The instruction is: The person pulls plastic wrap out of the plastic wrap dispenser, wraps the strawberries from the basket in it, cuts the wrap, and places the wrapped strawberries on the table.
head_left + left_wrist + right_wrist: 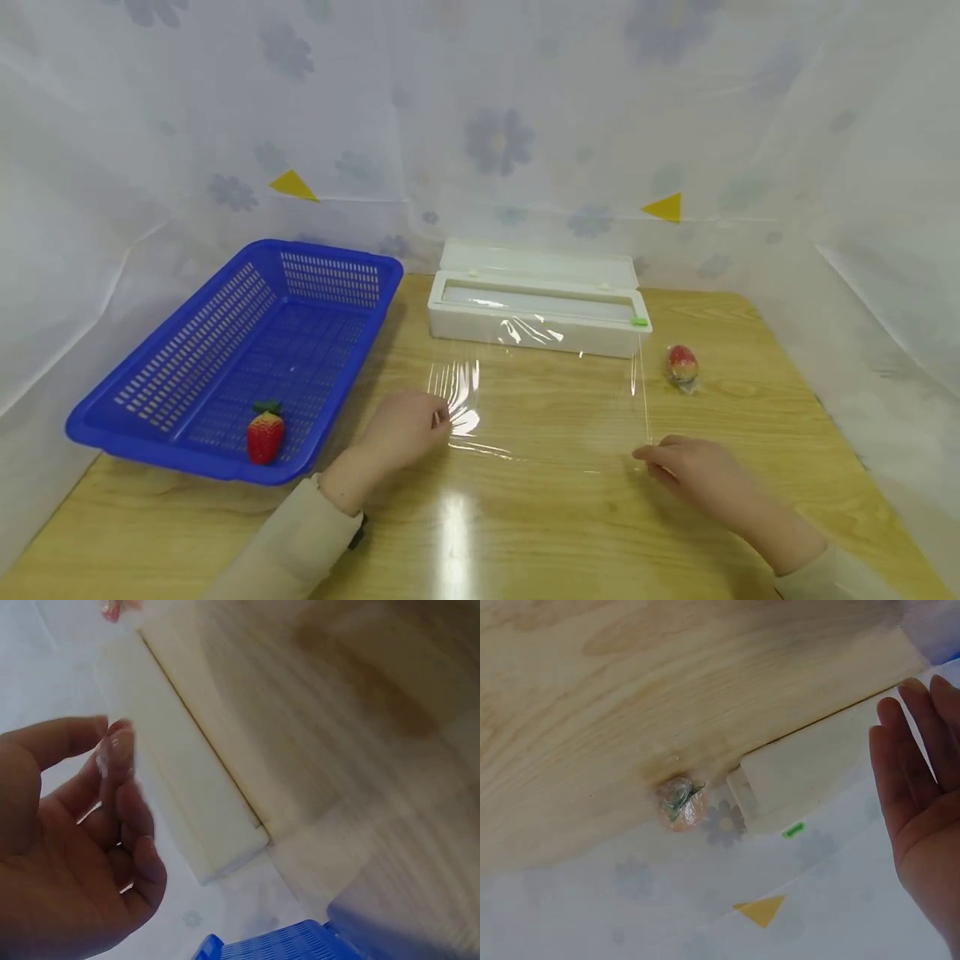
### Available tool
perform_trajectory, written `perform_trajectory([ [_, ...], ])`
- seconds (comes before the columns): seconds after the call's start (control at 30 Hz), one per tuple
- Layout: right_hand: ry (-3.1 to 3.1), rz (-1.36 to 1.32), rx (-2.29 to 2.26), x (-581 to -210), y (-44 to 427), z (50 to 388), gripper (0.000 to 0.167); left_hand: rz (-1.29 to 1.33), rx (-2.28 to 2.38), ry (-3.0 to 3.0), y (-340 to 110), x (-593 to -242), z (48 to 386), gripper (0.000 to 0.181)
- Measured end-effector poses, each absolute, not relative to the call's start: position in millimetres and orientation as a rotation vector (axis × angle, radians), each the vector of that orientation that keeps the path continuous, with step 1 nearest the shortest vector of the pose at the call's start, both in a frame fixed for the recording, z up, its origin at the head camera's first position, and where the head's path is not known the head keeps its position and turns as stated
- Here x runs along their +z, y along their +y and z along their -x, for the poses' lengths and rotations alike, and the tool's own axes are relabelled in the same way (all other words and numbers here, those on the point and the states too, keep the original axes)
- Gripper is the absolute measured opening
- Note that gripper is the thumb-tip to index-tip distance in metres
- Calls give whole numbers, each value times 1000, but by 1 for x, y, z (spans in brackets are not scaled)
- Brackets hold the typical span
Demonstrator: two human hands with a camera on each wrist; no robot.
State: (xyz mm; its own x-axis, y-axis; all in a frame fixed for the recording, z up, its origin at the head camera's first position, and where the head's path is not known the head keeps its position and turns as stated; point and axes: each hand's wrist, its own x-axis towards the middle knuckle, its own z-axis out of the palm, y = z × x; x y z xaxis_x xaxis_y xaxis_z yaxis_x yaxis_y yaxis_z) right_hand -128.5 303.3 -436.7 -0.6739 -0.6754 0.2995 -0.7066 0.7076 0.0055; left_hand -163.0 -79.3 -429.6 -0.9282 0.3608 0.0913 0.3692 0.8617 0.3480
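Note:
A sheet of clear cling film (540, 408) stretches from a white cling film dispenser box (532, 329) toward me, just over the table. My left hand (405, 429) pinches its near left corner; in the left wrist view, thumb and forefinger of that hand (97, 817) meet on bunched film. At the near right corner, my right hand (701, 475) pinches the film between thumb and fingers. The right wrist view shows that hand (922, 772) only partly, with the fingertips' grip hidden. The dispenser's lid (536, 262) stands raised at the back, and a green slider (639, 322) sits at its right end.
On the left stands a blue plastic basket (82, 425) with a red strawberry (265, 439) in its near right corner. A film-wrapped, strawberry-like fruit (682, 365) lies right of the dispenser. A flowered white curtain (495, 100) with yellow triangles surrounds the wooden table (525, 542).

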Motion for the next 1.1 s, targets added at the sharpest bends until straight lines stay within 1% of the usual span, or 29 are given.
perform_trajectory([
  [0.03,-2690,-1084,140,-439,301,130,24,610,-544,-3030,-80,-429,163,18],
  [0.17,-2842,-1057,109,-444,296,134,16,679,-542,-3124,-81,-425,159,25],
  [0.3,-2934,-1060,103,-445,294,132,16,682,-675,-3179,-81,-428,159,17],
  [0.43,-2911,-1138,46,-445,292,132,14,639,-754,-3182,-79,-431,162,11],
  [0.5,-2868,-1180,14,-445,291,132,13,619,-764,-3201,-78,-433,164,14],
  [0.63,-2841,-1213,5,-445,291,132,9,662,-683,-3236,-80,-435,163,35],
  [0.7,-2839,-1207,11,-446,291,131,8,693,-639,-3253,-81,-434,160,39],
  [0.73,-2841,-1204,18,-446,292,131,8,715,-611,-3254,-82,-432,157,39],
  [0.87,-2814,-1202,12,-448,293,129,9,797,-573,-3307,-90,-426,145,23],
  [0.93,-2788,-1207,-4,-450,294,127,9,854,-550,-3328,-94,-424,138,26],
  [1.03,-2752,-1192,-36,-453,294,124,11,890,-517,-3334,-97,-426,132,37],
  [1.1,-2738,-1185,-49,-454,295,122,12,890,-496,-3309,-98,-427,131,34],
])
